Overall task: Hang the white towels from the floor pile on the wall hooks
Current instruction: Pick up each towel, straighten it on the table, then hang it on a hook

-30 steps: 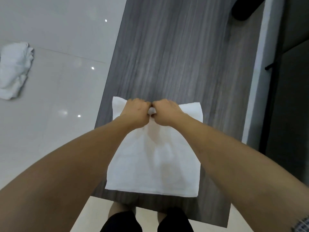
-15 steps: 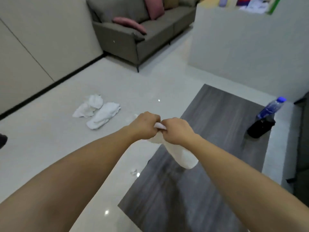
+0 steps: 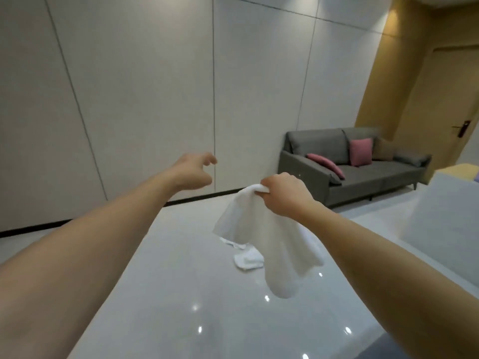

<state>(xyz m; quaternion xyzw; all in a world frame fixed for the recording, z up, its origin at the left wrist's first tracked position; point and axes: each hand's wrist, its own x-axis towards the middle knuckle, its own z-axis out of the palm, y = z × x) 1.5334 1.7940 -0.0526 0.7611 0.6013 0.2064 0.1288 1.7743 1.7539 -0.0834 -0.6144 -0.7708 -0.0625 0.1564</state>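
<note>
White towel [image 3: 272, 244] hangs from the right hand [image 3: 282, 196]. The right hand has its fingers curled tight round the top of the towel, where the cloth is bunched up. The rest of the towel droops down and spreads out below the hand, toward 6 o'clock from it. It does not touch the floor [image 3: 181, 294].

The left hand [image 3: 193, 172] holds nothing. Its fingers are loosely bent and spread a little. It sits at about 10 o'clock from the right hand, and the two hands are apart. The left hand reaches out toward the wall [image 3: 142, 86], which is made of big pale panels. The towel is not touching the left hand.

More white towels [image 3: 246, 257] lie in a small pile on the shiny floor. The pile is partly hidden behind the hanging towel. It shows at about 7 o'clock from the right hand, lower down and farther away.

A grey sofa [image 3: 363, 169] stands by the wall at about 2 o'clock from the right hand, well apart from it. Two pink cushions [image 3: 360, 151] rest on the sofa. A yellow door [image 3: 451, 99] is at the far right.
</note>
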